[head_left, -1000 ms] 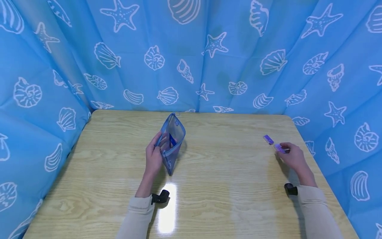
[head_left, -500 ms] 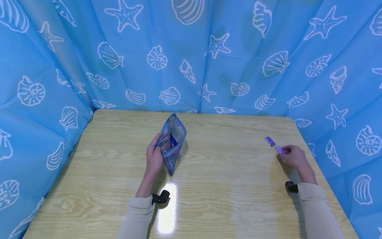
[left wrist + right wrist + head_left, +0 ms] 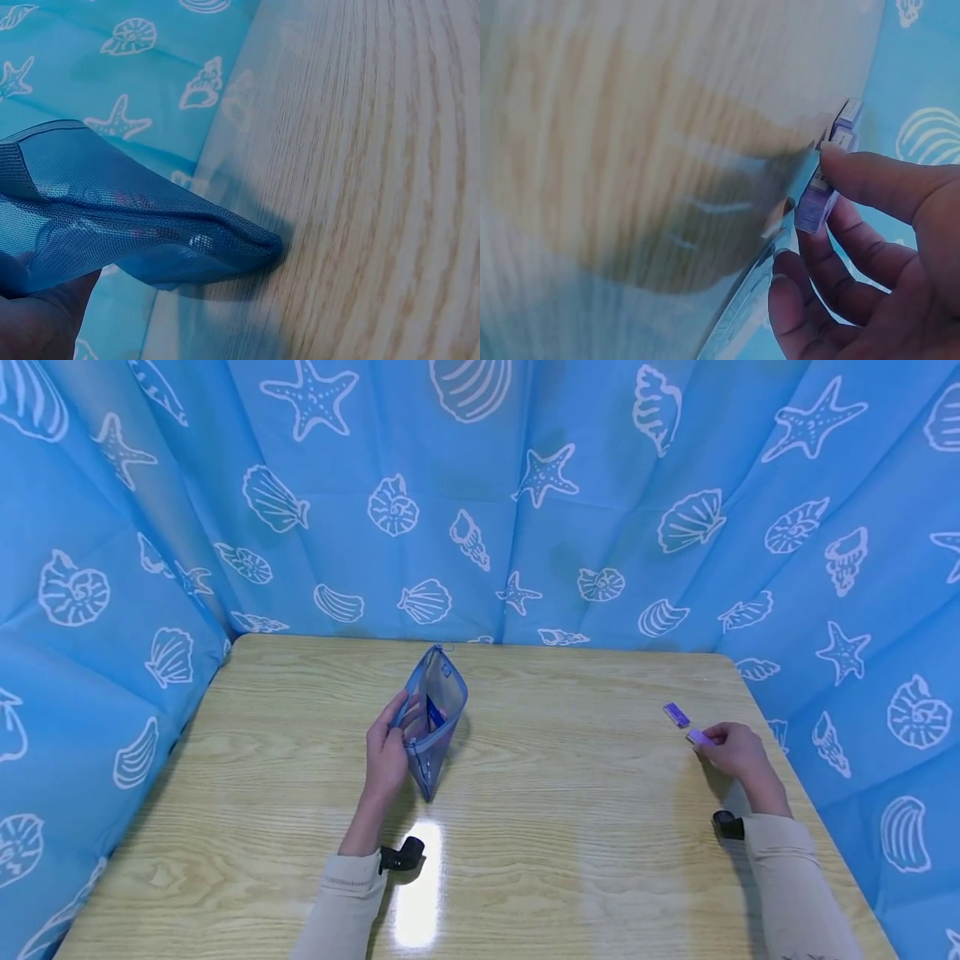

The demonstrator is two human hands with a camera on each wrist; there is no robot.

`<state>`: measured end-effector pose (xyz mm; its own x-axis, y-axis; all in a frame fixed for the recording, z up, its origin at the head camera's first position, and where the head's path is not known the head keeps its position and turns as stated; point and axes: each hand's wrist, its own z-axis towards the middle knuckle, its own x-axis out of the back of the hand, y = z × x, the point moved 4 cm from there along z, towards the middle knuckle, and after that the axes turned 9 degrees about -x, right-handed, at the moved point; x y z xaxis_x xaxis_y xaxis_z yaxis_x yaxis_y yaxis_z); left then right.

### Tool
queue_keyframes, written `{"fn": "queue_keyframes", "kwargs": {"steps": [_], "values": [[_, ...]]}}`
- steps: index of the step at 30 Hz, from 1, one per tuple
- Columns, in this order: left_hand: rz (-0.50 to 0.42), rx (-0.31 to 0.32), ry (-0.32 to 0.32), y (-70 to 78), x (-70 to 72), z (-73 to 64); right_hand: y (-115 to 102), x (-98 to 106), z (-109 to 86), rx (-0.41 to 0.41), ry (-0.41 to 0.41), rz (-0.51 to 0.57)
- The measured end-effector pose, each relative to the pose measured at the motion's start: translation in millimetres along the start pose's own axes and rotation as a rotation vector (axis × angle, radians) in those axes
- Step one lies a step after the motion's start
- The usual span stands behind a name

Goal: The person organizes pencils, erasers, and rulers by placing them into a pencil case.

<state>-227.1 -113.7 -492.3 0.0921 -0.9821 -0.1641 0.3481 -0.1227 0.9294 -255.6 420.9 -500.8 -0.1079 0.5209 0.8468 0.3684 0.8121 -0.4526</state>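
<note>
Left of centre on the wooden table, my left hand [image 3: 387,752] grips a blue mesh zip pouch [image 3: 438,760] by its near left side. The pouch's mouth gapes upward, and a dark blue item [image 3: 435,713] shows inside it. In the left wrist view the mesh pouch [image 3: 150,217] has its end close to the tabletop, with the thumb below it. Far to the right, my right hand [image 3: 738,753] pinches a small purple box [image 3: 701,737] between thumb and fingers. A second small purple box [image 3: 677,715] lies just beyond it. Printed labels show on the held box [image 3: 815,211] in the right wrist view.
The light wooden table [image 3: 555,827] has its right edge close beside my right hand. A blue curtain [image 3: 540,543] with white shells and starfish hangs around its back and sides. Each wrist carries a small black camera, such as the left wrist camera [image 3: 402,855].
Both hands keep their holds on the pouch and the purple box. The head view has shifted slightly, and the held box sits marginally closer to the other one.
</note>
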Motion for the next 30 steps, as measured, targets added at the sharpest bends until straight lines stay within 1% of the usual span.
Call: {"fn": "queue_keyframes", "kwargs": {"steps": [6,12,16,20,26,30], "values": [[0.022,0.008,-0.009,0.4,-0.2,-0.7,-5.5,-0.9,-4.2,0.056,0.01,0.012],[0.021,0.018,-0.015,1.1,-0.5,-0.7,-16.3,-2.6,-12.0,0.131,0.015,0.054],[0.032,0.026,-0.02,0.1,-0.5,-1.5,-23.0,-4.3,-16.0,0.162,0.007,0.075],[0.036,0.023,-0.022,-0.3,-1.1,-1.3,-32.7,-7.0,-20.9,0.186,0.0,0.081],[0.04,0.005,-0.021,0.5,-2.0,0.4,-48.0,-11.3,-28.3,0.252,0.008,0.071],[0.03,0.002,-0.022,0.5,-2.4,0.0,-55.7,-15.0,-32.0,0.279,0.005,0.086]]}}
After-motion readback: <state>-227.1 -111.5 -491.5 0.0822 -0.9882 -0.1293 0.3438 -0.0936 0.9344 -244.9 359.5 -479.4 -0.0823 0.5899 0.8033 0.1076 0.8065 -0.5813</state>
